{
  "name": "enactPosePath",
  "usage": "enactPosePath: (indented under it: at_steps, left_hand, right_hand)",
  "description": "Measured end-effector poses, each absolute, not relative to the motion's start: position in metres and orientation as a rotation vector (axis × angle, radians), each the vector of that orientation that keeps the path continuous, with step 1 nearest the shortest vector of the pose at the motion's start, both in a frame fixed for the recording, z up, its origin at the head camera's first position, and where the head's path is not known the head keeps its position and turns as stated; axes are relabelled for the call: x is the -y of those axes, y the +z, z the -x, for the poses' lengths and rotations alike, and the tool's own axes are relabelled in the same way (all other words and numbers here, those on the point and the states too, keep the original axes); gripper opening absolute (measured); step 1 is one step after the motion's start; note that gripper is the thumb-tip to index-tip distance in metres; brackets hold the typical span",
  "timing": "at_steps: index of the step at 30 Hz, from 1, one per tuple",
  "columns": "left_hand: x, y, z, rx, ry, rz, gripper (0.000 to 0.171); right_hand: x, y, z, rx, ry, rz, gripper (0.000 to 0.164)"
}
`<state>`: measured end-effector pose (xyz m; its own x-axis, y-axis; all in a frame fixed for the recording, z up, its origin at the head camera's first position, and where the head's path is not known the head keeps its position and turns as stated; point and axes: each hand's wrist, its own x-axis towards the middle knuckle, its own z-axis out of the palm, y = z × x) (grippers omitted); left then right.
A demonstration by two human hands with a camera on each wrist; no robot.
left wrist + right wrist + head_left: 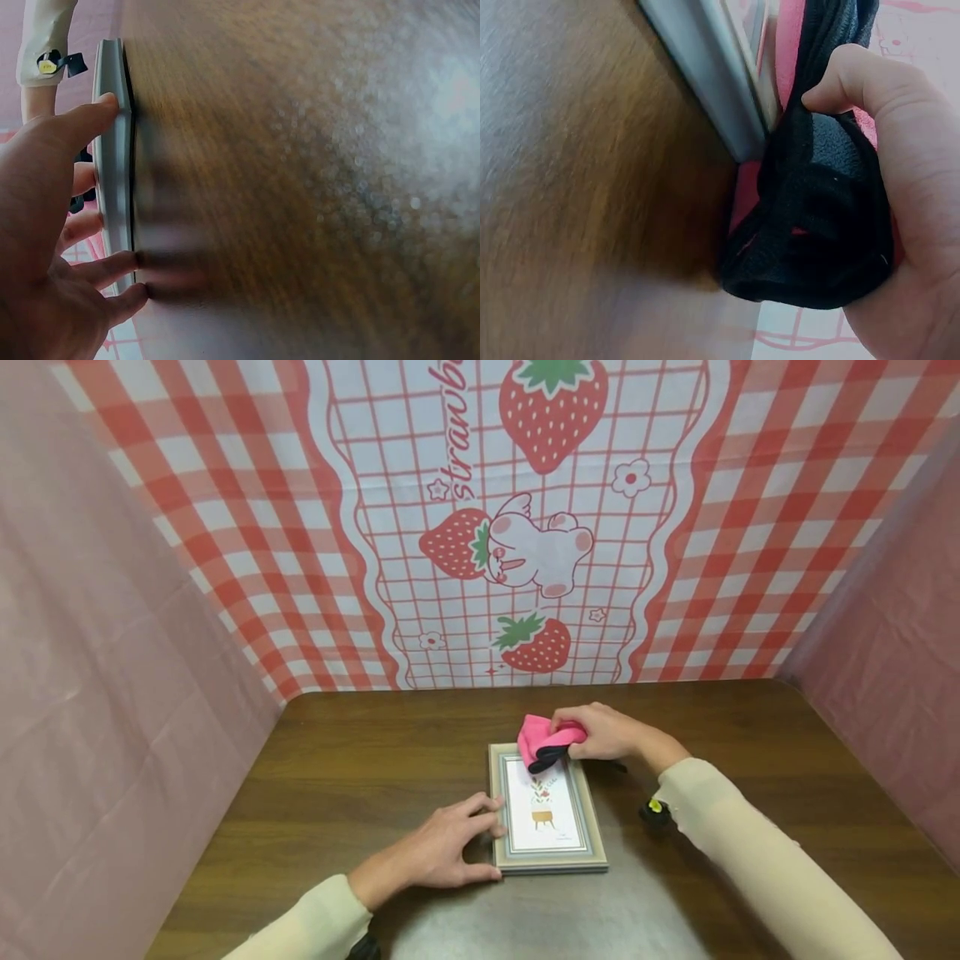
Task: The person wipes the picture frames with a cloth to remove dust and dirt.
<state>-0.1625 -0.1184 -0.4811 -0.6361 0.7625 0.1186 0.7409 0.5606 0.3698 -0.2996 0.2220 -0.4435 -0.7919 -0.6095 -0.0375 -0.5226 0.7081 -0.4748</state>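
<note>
Fingers (109, 268) of the left hand (448, 845) spread along the frame's (543, 827) side.

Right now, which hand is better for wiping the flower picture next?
Probably the right hand: it grips the pink-and-black cloth at the far end of the framed picture. The left hand has no cloth and touches the frame's left edge, so steadying seems to suit it better.

Both sleeves (757, 852) were long, plain and cream-coloured.
A black, yellow-marked wrist attachment (654, 815) sat at the right cuff (678, 783); a black piece (364, 947) showed beneath the left cuff (351, 897).
</note>
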Motion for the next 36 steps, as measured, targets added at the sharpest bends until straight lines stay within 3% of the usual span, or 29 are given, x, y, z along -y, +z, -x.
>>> enactPosePath:
  at_steps: [36]
  left_hand:
    - [0.119, -0.48, 0.165, -2.694, 0.623, -1.352, 0.048]
  right_hand:
    - [-0.125, -0.433, 0.299, -2.702, -0.509, 0.992, 0.039]
